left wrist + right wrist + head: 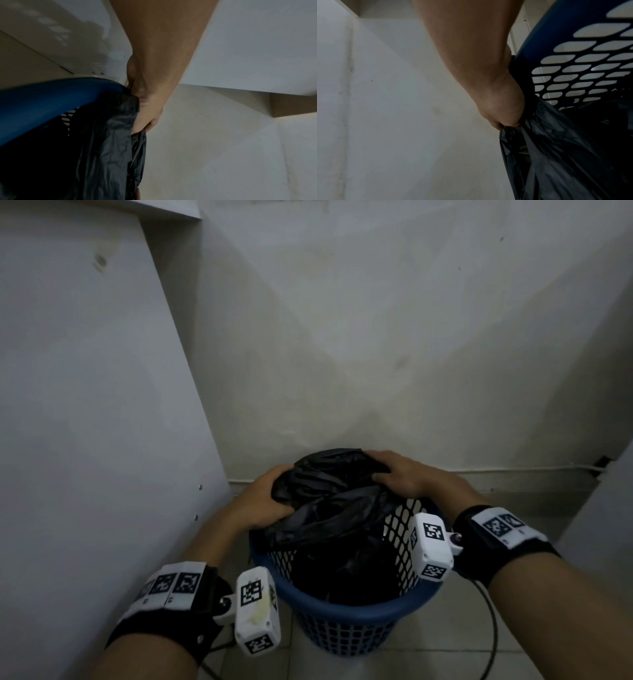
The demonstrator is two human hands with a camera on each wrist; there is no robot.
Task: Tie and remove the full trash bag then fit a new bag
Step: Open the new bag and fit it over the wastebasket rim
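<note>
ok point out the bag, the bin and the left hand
bag [329, 501], head view, crumpled top between the hands
bin [346, 609], head view, near blue rim
left hand [263, 501], head view, back of the hand gripping the bag

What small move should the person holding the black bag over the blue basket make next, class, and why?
Probably draw both gathered edges together above the middle and start a knot. The left hand and right hand each grip bunched plastic of the black bag at opposite sides, its mouth is untied, and it sits inside the blue basket.

black bag [329, 501] bunched, in blue bin [346, 607]
</note>
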